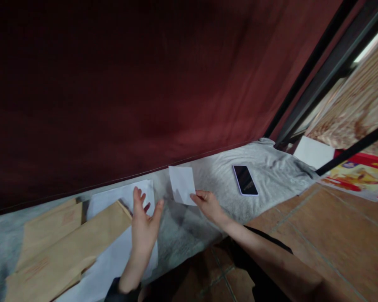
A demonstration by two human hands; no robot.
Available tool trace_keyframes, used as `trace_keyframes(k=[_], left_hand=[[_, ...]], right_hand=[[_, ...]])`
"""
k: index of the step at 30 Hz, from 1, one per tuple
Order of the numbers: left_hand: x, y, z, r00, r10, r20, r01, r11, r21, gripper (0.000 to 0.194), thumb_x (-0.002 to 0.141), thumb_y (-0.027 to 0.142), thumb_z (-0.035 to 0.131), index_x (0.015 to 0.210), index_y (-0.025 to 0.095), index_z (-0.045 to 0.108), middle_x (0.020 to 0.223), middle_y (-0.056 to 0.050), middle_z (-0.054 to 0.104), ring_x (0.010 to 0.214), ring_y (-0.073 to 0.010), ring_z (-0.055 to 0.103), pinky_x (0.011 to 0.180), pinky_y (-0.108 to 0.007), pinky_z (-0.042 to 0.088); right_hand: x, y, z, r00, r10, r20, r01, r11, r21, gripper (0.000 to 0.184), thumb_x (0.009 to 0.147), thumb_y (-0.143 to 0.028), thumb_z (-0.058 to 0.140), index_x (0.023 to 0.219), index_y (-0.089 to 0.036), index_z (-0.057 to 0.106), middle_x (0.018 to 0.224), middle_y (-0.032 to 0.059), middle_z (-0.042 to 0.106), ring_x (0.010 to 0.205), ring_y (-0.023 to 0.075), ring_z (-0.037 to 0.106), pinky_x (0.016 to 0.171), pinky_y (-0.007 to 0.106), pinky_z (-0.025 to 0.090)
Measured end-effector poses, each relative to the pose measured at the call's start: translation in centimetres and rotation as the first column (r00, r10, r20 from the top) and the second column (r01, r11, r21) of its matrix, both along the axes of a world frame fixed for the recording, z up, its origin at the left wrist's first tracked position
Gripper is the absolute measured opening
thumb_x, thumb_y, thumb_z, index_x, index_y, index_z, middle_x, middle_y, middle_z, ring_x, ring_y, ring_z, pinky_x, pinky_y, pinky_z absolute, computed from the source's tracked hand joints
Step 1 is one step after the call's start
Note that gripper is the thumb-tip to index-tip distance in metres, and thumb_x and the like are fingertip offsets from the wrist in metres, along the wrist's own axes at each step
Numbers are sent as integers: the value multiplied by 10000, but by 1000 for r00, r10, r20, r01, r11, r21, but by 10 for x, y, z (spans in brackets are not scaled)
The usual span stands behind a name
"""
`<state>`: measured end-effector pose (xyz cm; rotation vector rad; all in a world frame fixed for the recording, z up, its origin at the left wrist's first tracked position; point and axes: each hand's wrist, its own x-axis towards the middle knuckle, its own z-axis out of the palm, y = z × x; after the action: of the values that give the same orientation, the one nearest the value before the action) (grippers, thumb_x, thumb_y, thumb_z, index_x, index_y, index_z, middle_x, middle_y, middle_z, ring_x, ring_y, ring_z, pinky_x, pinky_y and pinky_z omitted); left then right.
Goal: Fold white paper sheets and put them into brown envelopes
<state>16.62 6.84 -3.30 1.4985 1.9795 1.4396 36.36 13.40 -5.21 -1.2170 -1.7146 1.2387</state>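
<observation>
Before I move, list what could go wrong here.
The small paper might bend or slip, since the right hand pinches it only near one corner. The left hand, open over the white sheets, could nudge the brown envelopes that overlap them.

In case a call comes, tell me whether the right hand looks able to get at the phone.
Probably yes: the phone lies near the right hand, with only cloth between them. But that hand is pinching the paper, so it would likely need to let go first.
</observation>
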Motion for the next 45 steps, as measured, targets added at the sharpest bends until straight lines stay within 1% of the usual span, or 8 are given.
trace_keyframes(k=[4,8,15,20,24,31,41,45], left_hand=[[8,5,-13,706,17,708,202,954,-224,709,888,423,636,1491,195,342,1277,-166,655,1147,-271,661,921,-440,574],[12,8,-21,616,-28,788,269,947,-177,821,739,377,766,1459,199,414,1179,-117,707,962,-243,709,797,-362,582],[-24,17,-19,747,-141,650,361,907,-218,1035,625,306,805,1534,179,325,845,2,709,703,-185,667,670,-296,533],[-36,23,-35,890,-96,445,233,935,-265,921,671,256,749,1510,205,375,959,-15,670,637,-130,627,679,-301,549],[-28,25,-44,990,-135,29,138,958,-251,741,777,193,609,1490,214,411,1165,-82,628,758,-164,664,786,-366,579],[17,14,-59,778,-156,-609,108,987,-115,464,977,258,412,1410,115,496,1528,-194,431,1407,-317,429,1111,-500,431],[56,-11,-90,543,-256,-799,181,966,-186,685,994,373,393,1566,61,179,1602,-203,315,1498,-290,270,1186,-508,340],[52,-12,-97,504,-225,-834,211,968,-134,704,979,219,343,1583,87,7,1599,-204,320,1475,-277,326,1167,-489,369]], right_hand=[[-14,-11,-8,840,-128,-527,-111,911,-398,366,792,-543,720,829,-180,714,815,44,732,799,205,704,823,355,552],[-17,-15,-11,785,-158,-599,-184,864,-469,373,706,-485,808,864,-160,716,868,70,741,827,214,708,822,355,557],[9,17,-13,819,-341,-461,52,845,-532,275,733,-341,746,933,-188,635,735,-16,659,568,125,616,528,244,528],[16,24,-22,992,-90,-94,55,945,-323,119,822,-279,604,908,-198,609,679,-27,618,526,135,592,514,270,509],[20,21,-23,989,-55,134,79,980,-185,73,782,-172,612,842,-206,636,646,-14,620,538,161,588,570,300,483],[21,15,-18,919,12,394,39,992,-119,138,781,-74,583,819,-174,671,554,-15,606,507,156,579,550,267,415],[11,2,-5,809,-20,588,-73,988,135,285,976,-205,459,1203,-152,622,1155,131,704,1097,234,651,970,343,468],[-8,-17,-22,824,121,554,-377,847,375,488,1053,-356,347,1478,-132,431,1509,119,486,1406,204,422,1171,359,341]])
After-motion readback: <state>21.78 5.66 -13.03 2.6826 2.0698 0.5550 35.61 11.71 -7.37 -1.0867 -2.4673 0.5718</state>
